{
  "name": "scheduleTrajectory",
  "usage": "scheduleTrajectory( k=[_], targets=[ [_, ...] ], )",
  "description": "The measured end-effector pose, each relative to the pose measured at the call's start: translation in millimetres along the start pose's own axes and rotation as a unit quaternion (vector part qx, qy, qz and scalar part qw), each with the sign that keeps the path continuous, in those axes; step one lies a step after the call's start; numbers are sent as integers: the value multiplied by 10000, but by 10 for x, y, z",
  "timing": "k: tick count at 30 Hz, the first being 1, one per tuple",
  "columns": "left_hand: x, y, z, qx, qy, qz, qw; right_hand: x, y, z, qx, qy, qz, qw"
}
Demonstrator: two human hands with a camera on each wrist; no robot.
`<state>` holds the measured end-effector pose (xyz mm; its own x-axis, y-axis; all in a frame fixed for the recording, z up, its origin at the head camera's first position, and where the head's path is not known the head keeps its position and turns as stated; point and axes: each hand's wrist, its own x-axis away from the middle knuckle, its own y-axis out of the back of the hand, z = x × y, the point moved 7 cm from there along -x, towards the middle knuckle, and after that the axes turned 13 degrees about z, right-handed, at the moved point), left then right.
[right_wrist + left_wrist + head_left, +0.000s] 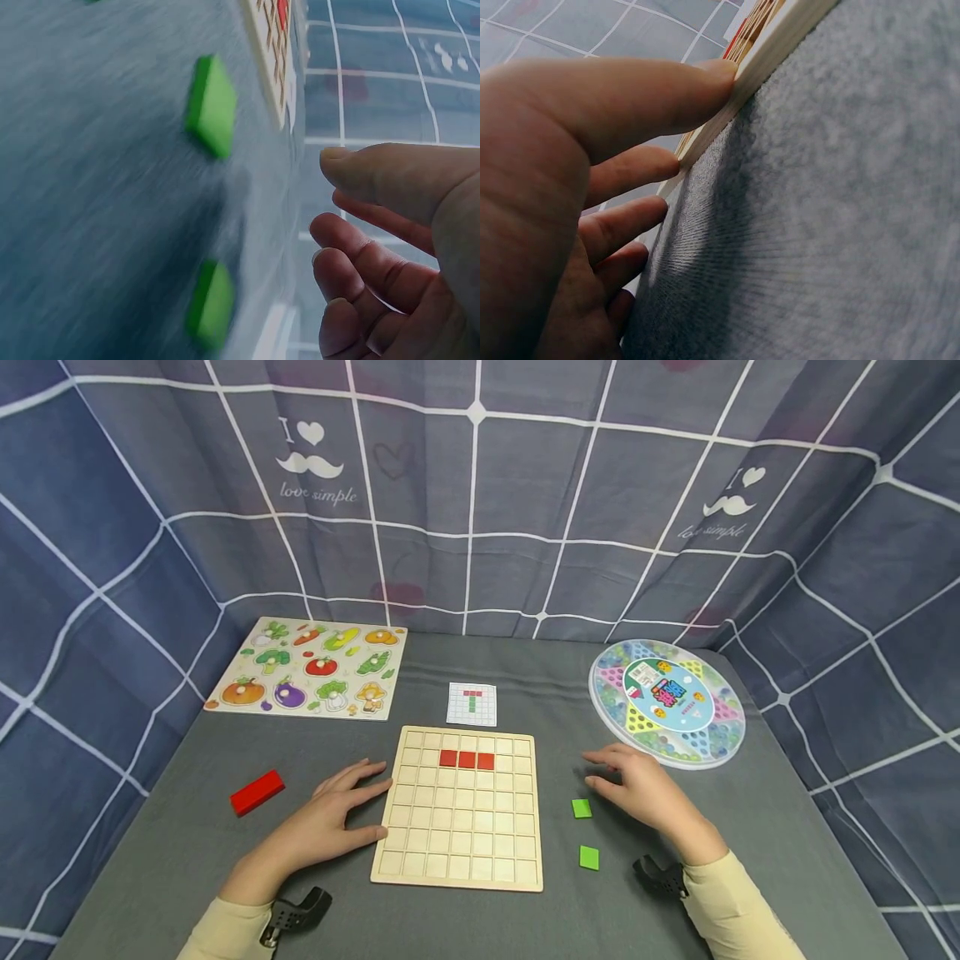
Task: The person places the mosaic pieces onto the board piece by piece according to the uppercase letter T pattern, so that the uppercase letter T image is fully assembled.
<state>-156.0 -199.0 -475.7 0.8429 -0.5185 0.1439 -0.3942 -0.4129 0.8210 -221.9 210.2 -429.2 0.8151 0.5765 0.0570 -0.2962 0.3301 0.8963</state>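
A wooden grid board lies in the middle of the table, with three red square tiles side by side in an upper row. My left hand rests at its left side, thumb and fingertips touching the edge, as the left wrist view shows too. To the right of the board, my right hand hovers with loosely bent fingers and nothing between them. Near it lie a green tile and a nearer green tile. The right wrist view shows two green tiles and a sliver of another at its top edge.
Behind the board lies a white pattern card with a red and green T shape. A red block is left of my left hand. A vegetable puzzle board lies back left, a round game board back right. Grid-patterned curtains enclose the table.
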Motion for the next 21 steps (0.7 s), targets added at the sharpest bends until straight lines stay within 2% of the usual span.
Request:
scheduleTrajectory(
  k=[13,21],
  targets=[
    [-7,1,-13,-6,5,-9,10000,447,-22,-328,121,-408,-335,9985],
    [-4,10,-4,-22,-51,-10,10000,506,-74,-361,120,-555,-342,9978]
  ],
)
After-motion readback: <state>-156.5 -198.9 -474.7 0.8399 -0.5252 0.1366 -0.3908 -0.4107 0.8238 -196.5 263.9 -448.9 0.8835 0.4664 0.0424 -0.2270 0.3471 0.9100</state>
